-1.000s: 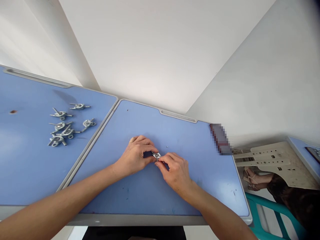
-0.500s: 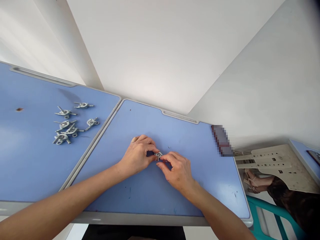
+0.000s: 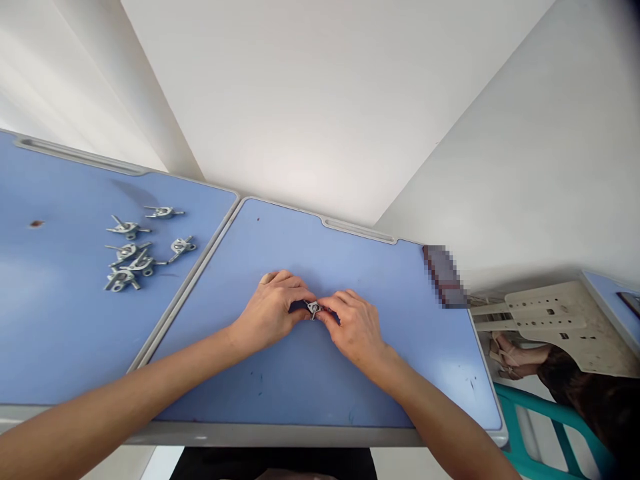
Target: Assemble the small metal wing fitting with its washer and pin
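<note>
A small bright metal flanged fitting (image 3: 313, 309) with a thin pin through it sits between my two hands, just above the blue desktop (image 3: 320, 380). My left hand (image 3: 270, 310) pinches its left side with the fingertips, and my right hand (image 3: 350, 325) holds its right side. Fingers cover much of the fitting, so its exact shape is partly hidden. Several similar cast metal fittings with protruding pins (image 3: 131, 257) lie in a loose group on the neighbouring blue desk (image 3: 50, 300), well to the left of my hands.
A grey seam and raised rims separate the two desks. A pixelated object (image 3: 443, 277) lies at the right desk corner. Beyond it, a person's sandalled foot (image 3: 510, 357), a cream plastic chair back (image 3: 545, 320) and a teal chair frame (image 3: 545, 413) appear.
My hands have closed in toward each other around the fitting, and my right fingers now cover more of it. The view has shifted slightly with my head.
</note>
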Available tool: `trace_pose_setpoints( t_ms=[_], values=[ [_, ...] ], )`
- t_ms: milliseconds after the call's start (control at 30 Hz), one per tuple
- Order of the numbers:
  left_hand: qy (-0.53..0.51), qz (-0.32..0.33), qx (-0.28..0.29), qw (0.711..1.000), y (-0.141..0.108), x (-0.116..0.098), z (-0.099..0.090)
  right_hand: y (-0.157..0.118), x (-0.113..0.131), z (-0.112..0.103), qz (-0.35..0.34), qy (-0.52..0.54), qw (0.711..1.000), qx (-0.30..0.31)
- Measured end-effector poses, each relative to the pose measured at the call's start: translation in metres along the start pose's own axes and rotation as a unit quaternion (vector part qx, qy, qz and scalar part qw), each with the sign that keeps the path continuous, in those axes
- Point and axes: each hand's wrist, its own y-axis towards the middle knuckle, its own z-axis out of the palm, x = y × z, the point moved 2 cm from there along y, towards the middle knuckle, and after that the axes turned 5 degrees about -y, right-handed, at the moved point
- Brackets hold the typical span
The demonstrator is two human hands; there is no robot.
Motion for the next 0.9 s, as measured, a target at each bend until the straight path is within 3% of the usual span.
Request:
trace_pose_setpoints(
  t_ms=[300,600,900],
  values=[
    [-0.005,0.033,-0.01,0.999,-0.003,0.0,-0.001,0.001,0.003,-0.002,-0.003,-0.025,1.0,0.012],
    [0.01,0.026,-0.023,0.999,-0.005,0.001,0.002,0.0,0.007,-0.002,-0.021,-0.086,0.996,0.012],
    [-0.005,0.052,-0.008,0.999,-0.006,0.001,0.0,0.011,-0.01,-0.006,-0.076,0.016,0.996,0.053]
  ],
)
